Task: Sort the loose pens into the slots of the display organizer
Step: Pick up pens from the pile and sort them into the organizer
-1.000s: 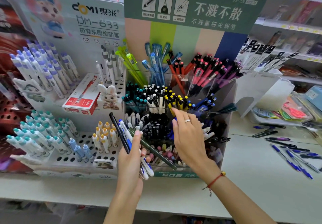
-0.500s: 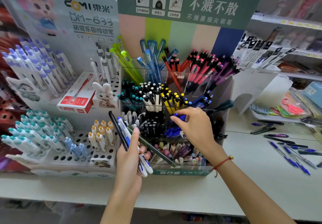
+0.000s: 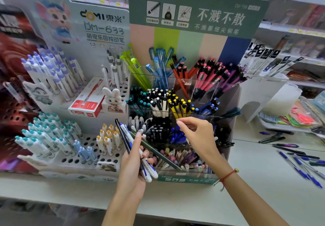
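The left hand (image 3: pixel 134 162) holds a bundle of pens (image 3: pixel 140 153) with the fingers curled around it: a black pen, some white pens with blue marks and a long dark green pen that lies across the front of the display organizer (image 3: pixel 184 179). The bundle is in front of the lower left corner of the organizer, so it hides some of the front slots. The right hand (image 3: pixel 198 134) is above the middle rows of the organizer, with thumb and first finger close together; I cannot tell if something thin is pinched between them, because this part is blurred. This hand and its wrist cover a part of the slot with the blue pens (image 3: pixel 177 135) and the slots to the right of it. The organizer stands on the table (image 3: pixel 246 181) and its clear slots are full of pens by colour: green, blue, red and pink at the back, yellow pens (image 3: pixel 181 105) in the middle row. More loose pens (image 3: pixel 299 160) lie on the table well apart to the right. To the left stands a white pen rack (image 3: pixel 84 157), touching or just beside the organizer, with a red box (image 3: pixel 88 102) and a rabbit figure (image 3: pixel 113 100) on its upper level.
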Demonstrator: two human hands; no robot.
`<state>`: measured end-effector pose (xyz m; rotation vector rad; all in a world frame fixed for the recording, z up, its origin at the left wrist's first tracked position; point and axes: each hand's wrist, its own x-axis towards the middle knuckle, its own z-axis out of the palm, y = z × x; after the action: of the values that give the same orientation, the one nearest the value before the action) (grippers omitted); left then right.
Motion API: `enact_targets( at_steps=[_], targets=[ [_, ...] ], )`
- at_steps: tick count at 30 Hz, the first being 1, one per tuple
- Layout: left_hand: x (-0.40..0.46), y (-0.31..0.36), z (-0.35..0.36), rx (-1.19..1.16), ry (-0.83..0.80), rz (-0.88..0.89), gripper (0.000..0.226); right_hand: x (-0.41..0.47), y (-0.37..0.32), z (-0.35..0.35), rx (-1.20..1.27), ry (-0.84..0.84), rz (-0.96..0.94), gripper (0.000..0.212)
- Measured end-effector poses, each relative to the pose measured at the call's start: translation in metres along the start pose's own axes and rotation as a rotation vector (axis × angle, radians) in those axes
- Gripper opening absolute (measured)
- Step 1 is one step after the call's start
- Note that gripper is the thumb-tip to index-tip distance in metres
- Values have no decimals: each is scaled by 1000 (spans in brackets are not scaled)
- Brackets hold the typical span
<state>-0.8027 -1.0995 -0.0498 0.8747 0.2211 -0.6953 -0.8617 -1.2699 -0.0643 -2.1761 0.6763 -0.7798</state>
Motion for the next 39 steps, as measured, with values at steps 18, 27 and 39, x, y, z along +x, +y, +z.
enact_targets(
  at_steps=[18,27,39],
  targets=[
    [-7,-3,22,215,-40,8,30,7,-15,-13,-243,-190,6,23],
    [-3,-20,40,502,-180,64,31,-42,-41,-51,-183,-301,-28,32],
    [1,-25,50,399,-306,-33,35,5,8,-118,108,514,107,21]
  ],
)
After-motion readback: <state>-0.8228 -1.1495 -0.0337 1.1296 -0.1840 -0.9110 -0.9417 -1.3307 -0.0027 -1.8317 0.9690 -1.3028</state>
